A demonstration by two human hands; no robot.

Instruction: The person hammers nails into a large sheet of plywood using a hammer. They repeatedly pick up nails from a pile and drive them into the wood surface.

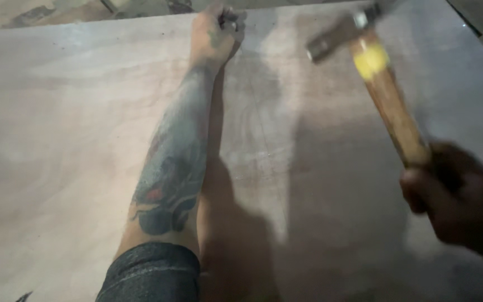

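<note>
One plywood sheet (74, 140), left hand (214, 34) pinched at its far edge, right hand (457, 201) clamped on one hammer (373, 72).

A large pale plywood sheet (74, 123) fills the view. Beyond its far edge lies dim, cluttered ground (57, 12). Light falls unevenly, casting soft shadows.

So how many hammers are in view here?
1. The hammer is raised at the upper right over the plywood sheet, its wooden handle gripped by the right hand. The left hand rests near the sheet's far edge. No others are visible.
</note>
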